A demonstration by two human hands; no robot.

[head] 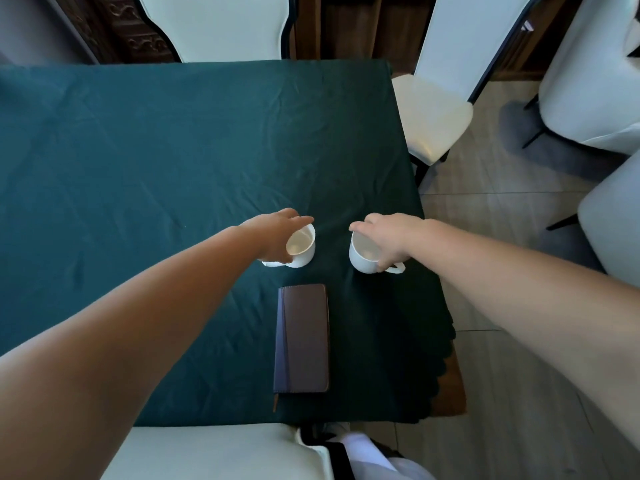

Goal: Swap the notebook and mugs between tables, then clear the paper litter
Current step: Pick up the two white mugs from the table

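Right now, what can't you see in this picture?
- Left mug handle: the left hand covers it.
- Right mug far rim: under the right hand.
- Notebook pages: it lies closed.
- Second table and paper litter: outside the head view.

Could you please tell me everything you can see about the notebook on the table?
The notebook is a closed, slim rectangular book with a dark brown, leather-like cover and a blue-purple strip along its left side. A thin ribbon end pokes out at its near left corner. It lies flat on the green tablecloth, lengthwise away from the viewer, near the table's near right edge, just in front of the two mugs. Neither hand touches it.
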